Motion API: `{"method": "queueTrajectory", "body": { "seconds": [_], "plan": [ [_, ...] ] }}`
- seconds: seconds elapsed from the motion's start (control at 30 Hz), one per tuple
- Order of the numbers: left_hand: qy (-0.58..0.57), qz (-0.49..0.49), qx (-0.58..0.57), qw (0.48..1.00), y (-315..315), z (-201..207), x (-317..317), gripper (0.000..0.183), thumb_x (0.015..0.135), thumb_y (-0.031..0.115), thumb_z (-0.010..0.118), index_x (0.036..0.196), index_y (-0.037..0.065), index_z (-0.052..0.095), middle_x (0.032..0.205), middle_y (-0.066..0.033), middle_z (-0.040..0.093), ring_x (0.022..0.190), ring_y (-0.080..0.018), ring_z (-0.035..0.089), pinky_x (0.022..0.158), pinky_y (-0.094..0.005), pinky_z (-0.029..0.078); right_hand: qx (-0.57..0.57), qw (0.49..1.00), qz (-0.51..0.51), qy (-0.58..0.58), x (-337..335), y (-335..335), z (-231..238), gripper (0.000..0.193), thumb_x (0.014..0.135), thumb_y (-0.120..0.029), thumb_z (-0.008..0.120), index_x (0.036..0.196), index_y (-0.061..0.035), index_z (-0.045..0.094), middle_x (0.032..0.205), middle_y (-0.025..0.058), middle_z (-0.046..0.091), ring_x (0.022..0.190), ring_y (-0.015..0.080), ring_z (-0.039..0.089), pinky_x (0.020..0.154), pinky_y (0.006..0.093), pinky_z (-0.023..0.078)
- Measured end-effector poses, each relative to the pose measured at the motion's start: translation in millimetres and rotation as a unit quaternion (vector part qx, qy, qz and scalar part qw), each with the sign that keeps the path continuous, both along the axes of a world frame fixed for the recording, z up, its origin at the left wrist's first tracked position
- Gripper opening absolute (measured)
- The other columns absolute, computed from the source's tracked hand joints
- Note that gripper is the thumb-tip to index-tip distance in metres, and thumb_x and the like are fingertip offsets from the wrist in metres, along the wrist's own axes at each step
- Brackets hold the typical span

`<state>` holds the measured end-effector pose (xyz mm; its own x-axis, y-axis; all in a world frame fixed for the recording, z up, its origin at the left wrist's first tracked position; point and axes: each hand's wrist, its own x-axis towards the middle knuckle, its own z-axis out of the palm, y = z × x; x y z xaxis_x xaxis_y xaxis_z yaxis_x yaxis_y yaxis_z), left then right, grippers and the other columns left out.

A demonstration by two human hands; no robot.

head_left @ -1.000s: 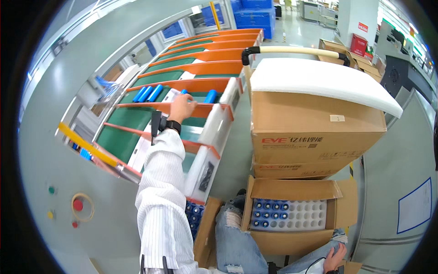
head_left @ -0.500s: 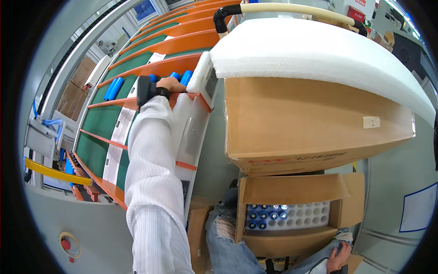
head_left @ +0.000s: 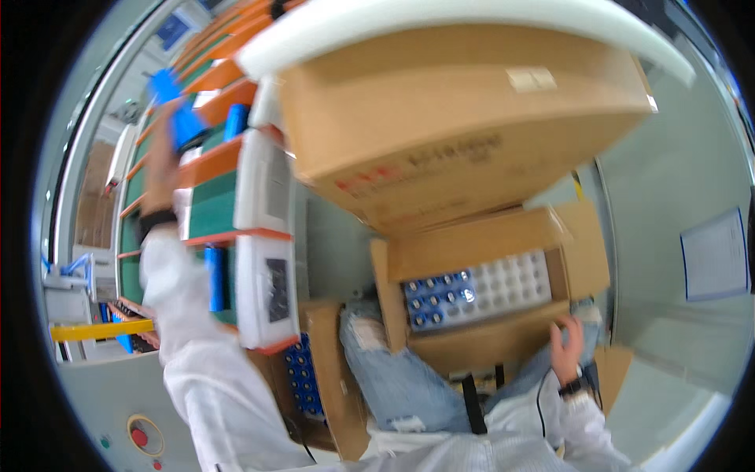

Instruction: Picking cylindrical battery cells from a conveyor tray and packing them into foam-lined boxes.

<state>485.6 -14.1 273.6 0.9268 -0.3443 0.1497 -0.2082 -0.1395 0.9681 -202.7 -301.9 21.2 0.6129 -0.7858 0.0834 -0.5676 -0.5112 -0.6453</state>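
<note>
Over the green lanes at the left, my left hand (head_left: 161, 161) is smeared by motion, with blue cylindrical cells (head_left: 187, 124) at its fingers that look gripped. How many it holds cannot be made out. One blue cell (head_left: 236, 122) lies in a lane beside a white end block, and another blue cell (head_left: 214, 279) is in a nearer lane. My right hand (head_left: 566, 350) holds nothing, its fingers apart, at the near right edge of an open carton (head_left: 472, 340). In that carton, a white holder (head_left: 507, 285) has several blue cells in its left holes and vacant holes to the right.
Orange dividers (head_left: 212, 237) separate the lanes. A large closed carton (head_left: 472, 102) under a thick white foam slab (head_left: 440, 17) stands behind the open one. Below the lanes, another open box (head_left: 334, 377) has several blue cells. A yellow bar (head_left: 102, 330) and red button (head_left: 139, 436) are at left.
My left hand has moved left and away from the end block, with blue cells at its fingers. The view has shifted, showing more of my lap and the lower box. My right hand's fingers have lifted.
</note>
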Motion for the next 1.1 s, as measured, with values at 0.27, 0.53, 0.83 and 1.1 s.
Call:
{"method": "queueTrajectory", "body": {
  "seconds": [0.27,0.53,0.83,1.1],
  "plan": [
    [0.344,-0.300,-0.152,0.877,5,-49,-370,0.088,0.070,0.035,0.080,0.139,0.004,0.035,0.134,-0.0121,0.048,0.119,-0.0247,0.049,0.100,-0.0381,0.042,0.693,0.633,0.244,-0.243,117,111,57,0.055,0.099,-0.026,0.051,0.144,-0.0029,0.031,0.128,0.0131,0.053,0.118,0.0205,0.053,0.101,0.0344,0.042],
    [0.322,-0.347,0.187,0.861,-36,-208,-494,0.046,0.076,0.032,0.071,0.105,-0.002,0.061,0.084,-0.0070,0.066,0.075,-0.0157,0.063,0.068,-0.0320,0.052,0.659,0.748,0.051,0.055,70,100,17,0.059,0.095,-0.037,0.056,0.141,-0.0042,0.039,0.097,0.0118,0.067,0.079,0.0283,0.067,0.073,0.0412,0.054],
    [0.111,-0.339,0.499,0.790,-75,-303,-451,0.045,0.077,0.030,0.065,0.103,-0.007,0.058,0.101,-0.0297,0.064,0.096,-0.0431,0.063,0.084,-0.0460,0.051,0.063,0.902,0.315,0.289,109,21,-62,0.046,0.079,-0.033,0.066,0.118,-0.0101,0.060,0.090,0.0202,0.069,0.083,0.0347,0.069,0.074,0.0451,0.053],
    [0.041,-0.350,0.570,0.742,-95,-378,-458,0.031,0.073,0.026,0.071,0.091,0.001,0.069,0.099,-0.0231,0.068,0.094,-0.0388,0.066,0.084,-0.0455,0.053,-0.062,0.854,0.375,0.356,135,33,-131,0.028,0.072,-0.019,0.066,0.098,-0.0084,0.067,0.087,0.0169,0.068,0.076,0.0349,0.068,0.067,0.0461,0.053]
  ]
}}
